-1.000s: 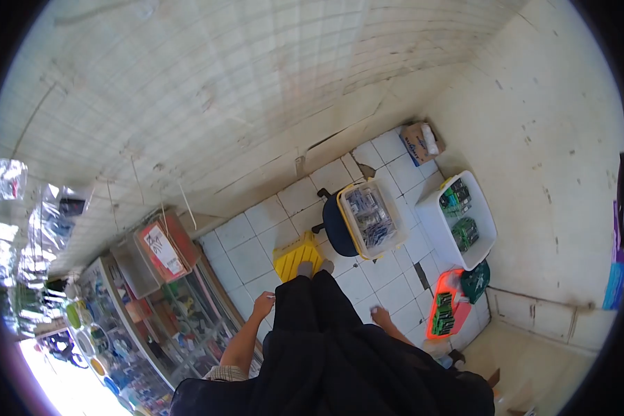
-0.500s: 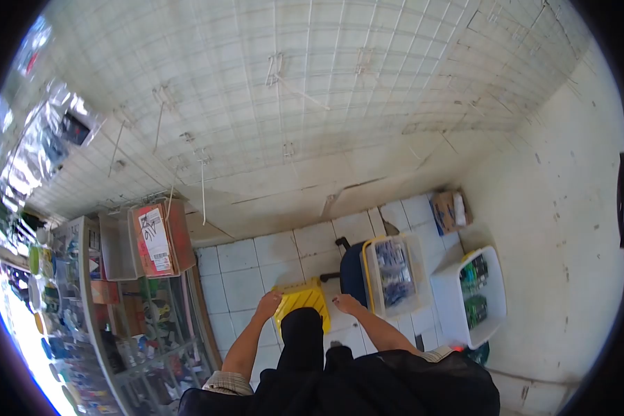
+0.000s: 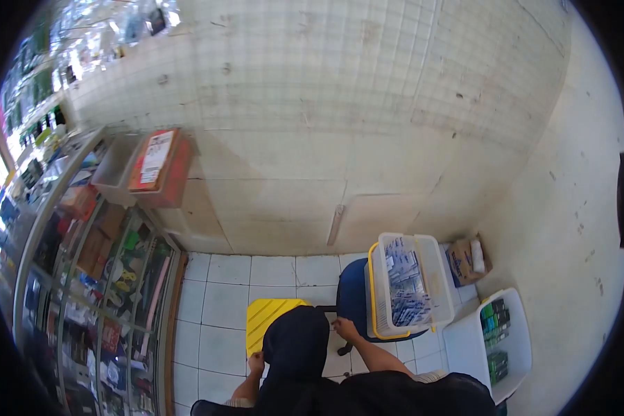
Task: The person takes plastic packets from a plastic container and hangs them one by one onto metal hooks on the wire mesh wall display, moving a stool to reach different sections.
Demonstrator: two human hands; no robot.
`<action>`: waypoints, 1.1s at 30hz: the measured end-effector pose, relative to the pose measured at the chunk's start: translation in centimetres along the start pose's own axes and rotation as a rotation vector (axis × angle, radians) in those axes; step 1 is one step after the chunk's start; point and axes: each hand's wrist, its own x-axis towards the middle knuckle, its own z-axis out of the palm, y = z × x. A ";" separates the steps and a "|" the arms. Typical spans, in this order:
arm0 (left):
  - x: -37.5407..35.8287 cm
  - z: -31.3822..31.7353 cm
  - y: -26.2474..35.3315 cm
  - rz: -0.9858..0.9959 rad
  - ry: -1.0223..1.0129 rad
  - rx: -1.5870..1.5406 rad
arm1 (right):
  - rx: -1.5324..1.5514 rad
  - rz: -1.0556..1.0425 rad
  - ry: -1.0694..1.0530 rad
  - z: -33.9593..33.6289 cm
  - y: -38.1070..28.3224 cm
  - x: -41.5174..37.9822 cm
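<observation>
My left hand [image 3: 256,362] is low beside my raised, dark-clothed leg [image 3: 295,343], at the near left edge of a yellow ridged stool or step [image 3: 274,315]. Its fingers look curled in, and whatever they may hold is hidden. The leg covers much of the stool's right part. To the right of the leg, my right hand [image 3: 347,329] is in the air near a dark blue chair [image 3: 353,295], its fingers bent together with nothing visible in them. On the chair seat stands a clear plastic bin [image 3: 433,277] with yellow handles, full of small blue-and-white packets [image 3: 405,277].
A glass display shelf [image 3: 111,277] packed with goods lines the left side. On it sits an orange-red box [image 3: 161,170] in a clear container. At right are a white tub [image 3: 464,340] with green packs and a small cardboard box [image 3: 464,263]. A wire-grid wall [image 3: 326,90] rises ahead.
My view has turned, and the stool now appears further left. My left hand has dropped lower and closer to my leg. My right hand is slightly lower.
</observation>
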 end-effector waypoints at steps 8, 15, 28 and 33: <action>-5.7 -5.5 -2.6 -0.189 0.080 -0.522 | -0.092 0.020 -0.140 2.3 2.7 -6.9; -5.1 -6.5 -1.8 -0.141 0.134 -0.409 | -0.022 0.126 -0.205 6.9 4.7 -7.7; 7.0 -1.9 -1.9 -0.008 -0.007 -0.053 | 0.435 0.404 0.119 16.0 3.4 2.0; 10.3 1.2 -2.3 -0.135 -0.205 -0.305 | 0.570 0.417 0.091 17.9 4.0 1.8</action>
